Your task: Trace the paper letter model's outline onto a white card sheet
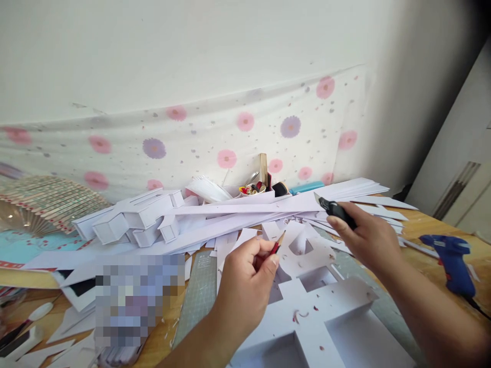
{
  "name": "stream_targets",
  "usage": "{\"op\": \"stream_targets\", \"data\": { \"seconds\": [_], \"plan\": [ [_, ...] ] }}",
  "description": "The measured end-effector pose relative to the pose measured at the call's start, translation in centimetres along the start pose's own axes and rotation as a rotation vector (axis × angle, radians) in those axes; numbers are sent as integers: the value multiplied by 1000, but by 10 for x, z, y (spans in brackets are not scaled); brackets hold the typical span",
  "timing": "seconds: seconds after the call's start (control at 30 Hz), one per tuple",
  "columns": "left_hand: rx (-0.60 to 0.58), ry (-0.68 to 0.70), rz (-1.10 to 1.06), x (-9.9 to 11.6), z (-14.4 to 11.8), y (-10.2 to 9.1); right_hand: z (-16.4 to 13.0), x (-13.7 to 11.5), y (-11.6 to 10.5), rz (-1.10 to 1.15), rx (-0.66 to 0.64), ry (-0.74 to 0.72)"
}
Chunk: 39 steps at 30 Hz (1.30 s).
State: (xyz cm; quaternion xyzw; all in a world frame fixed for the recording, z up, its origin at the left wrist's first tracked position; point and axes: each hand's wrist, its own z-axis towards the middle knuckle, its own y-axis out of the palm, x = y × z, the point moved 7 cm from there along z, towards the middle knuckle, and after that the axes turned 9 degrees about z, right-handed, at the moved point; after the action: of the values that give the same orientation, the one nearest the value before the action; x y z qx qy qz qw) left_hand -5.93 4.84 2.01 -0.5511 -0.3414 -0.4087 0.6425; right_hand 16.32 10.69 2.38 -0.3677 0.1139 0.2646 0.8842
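My left hand (249,283) pinches a short red pencil (276,246), its bare wooden tip pointing up and away. In my right hand (368,237) is a black utility knife (338,212), blade out and angled up to the left, apart from the pencil. Below both hands lies a white foam-board model (309,301) with square openings and a curved cut-out. Reddish pencil shavings (301,315) are scattered on its top. Under the model, a grey-green cutting mat (197,291) shows at both sides.
A blue glue gun (450,263) lies at the right. White board strips (245,208) and a folded white box model (141,214) sit behind. Further left is a folding fan (38,204). A cup of small items (253,189) stands by the flower-patterned wall sheet (199,138).
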Motion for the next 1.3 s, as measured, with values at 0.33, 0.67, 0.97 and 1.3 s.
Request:
{"op": "stream_targets", "data": {
  "seconds": [0.33,0.67,0.97,1.3],
  "plan": [
    [-49,-63,-124,0,2,5,-32,-64,21,313,-305,-335],
    [-58,-28,-109,0,0,5,-32,-63,22,313,-335,-347],
    [-38,-18,-61,-7,6,6,-28,-58,22,197,-236,-381],
    [-18,-43,18,-7,7,3,-27,-59,24,151,-224,-411]
  ]
}}
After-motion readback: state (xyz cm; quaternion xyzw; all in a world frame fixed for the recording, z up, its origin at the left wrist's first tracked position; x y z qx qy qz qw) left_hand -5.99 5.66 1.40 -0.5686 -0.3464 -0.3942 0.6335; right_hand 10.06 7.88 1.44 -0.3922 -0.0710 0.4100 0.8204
